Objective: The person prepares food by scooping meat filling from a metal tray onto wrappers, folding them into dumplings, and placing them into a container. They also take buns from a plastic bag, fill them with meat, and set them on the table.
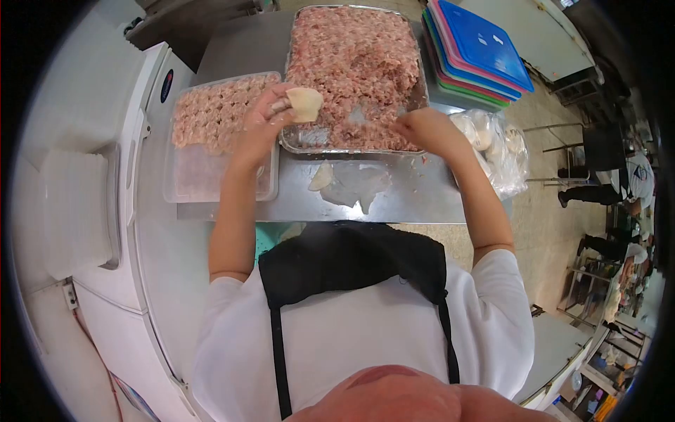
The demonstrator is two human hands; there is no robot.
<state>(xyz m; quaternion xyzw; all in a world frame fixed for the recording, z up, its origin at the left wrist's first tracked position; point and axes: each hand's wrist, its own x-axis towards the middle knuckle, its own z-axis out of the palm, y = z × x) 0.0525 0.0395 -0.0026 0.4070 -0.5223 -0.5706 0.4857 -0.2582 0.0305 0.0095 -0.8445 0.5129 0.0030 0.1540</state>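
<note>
My left hand [271, 112] holds a pale dough wrapper [306, 103] flat on its fingers, just over the near left corner of a large glass tray [309, 141] of pink minced meat. My right hand [416, 126] reaches into the near edge of that meat, its fingers closed on a small utensil [365, 112] whose tip lies in the filling. More wrappers [344, 183] lie loose on the steel table below the tray.
A clear plastic box [211, 176] of finished dumplings sits at left on the steel table [408, 197]. Coloured cutting boards [478, 49] are stacked at back right. A plastic bag of dough pieces [499, 148] lies at right. A white chest freezer [91, 190] stands on the left.
</note>
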